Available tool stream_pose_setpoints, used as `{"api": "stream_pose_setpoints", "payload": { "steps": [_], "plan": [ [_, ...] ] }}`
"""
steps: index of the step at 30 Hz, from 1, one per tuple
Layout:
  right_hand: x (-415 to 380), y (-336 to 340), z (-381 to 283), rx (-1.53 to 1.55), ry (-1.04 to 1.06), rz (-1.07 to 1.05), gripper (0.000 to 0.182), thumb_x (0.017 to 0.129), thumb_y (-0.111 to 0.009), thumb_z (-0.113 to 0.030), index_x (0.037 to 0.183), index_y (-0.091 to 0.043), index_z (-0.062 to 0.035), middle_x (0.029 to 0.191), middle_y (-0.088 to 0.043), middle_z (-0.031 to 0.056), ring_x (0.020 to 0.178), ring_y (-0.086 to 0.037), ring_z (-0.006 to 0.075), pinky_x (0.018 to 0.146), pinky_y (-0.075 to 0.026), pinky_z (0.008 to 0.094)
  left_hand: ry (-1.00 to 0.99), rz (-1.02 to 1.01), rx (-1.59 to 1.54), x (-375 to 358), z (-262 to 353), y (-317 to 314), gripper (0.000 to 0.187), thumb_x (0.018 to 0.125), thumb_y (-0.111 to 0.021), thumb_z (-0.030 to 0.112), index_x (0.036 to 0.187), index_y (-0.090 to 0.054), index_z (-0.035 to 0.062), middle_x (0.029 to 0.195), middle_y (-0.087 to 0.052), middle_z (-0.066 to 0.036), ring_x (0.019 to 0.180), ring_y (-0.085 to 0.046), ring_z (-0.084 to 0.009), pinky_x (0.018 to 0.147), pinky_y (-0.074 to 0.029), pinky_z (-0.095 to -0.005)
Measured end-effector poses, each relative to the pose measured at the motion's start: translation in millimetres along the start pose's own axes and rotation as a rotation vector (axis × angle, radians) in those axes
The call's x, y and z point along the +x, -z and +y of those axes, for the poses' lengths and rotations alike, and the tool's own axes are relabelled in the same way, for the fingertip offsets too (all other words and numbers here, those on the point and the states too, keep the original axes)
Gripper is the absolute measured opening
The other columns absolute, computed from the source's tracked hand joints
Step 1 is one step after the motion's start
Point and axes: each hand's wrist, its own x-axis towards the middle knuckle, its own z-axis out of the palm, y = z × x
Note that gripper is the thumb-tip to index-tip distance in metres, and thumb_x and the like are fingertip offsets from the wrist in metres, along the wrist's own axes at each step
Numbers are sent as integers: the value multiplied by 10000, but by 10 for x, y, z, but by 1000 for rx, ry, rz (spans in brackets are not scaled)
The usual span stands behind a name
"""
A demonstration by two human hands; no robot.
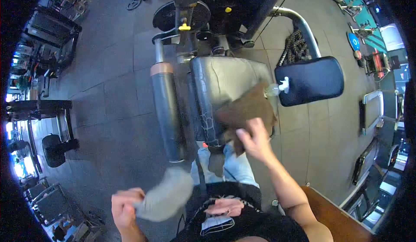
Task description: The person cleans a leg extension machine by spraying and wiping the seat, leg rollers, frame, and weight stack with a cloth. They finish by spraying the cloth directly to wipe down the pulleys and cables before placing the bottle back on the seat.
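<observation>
My left hand [125,207], at the lower left, is closed on a grey cloth [167,196] that hangs out to the right, blurred. Over the front right part of the black padded seat [232,75] lies a brown cloth [247,108]. My right hand [256,142] is at the lower edge of this cloth with thumb and fingers apart; whether it touches the cloth I cannot tell. A clear spray bottle with a white trigger head [281,86] rests beside the cloth, next to a black side pad [310,81].
A long black roller pad [168,112] stands left of the seat. Behind are weight plates [162,16] and a coiled black rope [297,47]. A brown wooden surface [333,214] is at the lower right. Gym machines line both sides.
</observation>
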Motion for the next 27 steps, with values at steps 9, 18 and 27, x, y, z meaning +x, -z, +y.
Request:
{"api": "stream_pose_setpoints", "payload": {
  "steps": [9, 18, 27],
  "plan": [
    [1368, -2398, 845, -532, -22, 85, 1038, 695, -695, -594, 1490, -209, -138, 1484, -99, 356, 1339, -102, 591, 977, -157, 765, 231, -141, -165, 346, -283, -125, 271, 924, -554, 186, 763, -607, -26, 610, -535, -139, 497, -511, -208, 484, -375, -338],
    [3217, -2368, 563, -539, -18, 246, 986, 724, -656, -594, 1479, -238, -118, 1494, -138, 326, 1366, -151, 527, 1019, -170, 726, 215, -330, -255, 1003, -473, -446, 251, 928, -551, 181, 793, -607, -23, 630, -544, -144, 513, -518, -213, 493, -385, -340],
    [3248, -2365, 653, -547, -13, 279, 955, 753, -605, -623, 1495, -214, -165, 1504, -151, 289, 1380, -140, 500, 1055, -136, 691, -105, -756, -464, 1941, -355, -1304, 232, 933, -547, 176, 824, -607, -20, 649, -554, -148, 530, -525, -218, 503, -396, -342]
  ]
}}
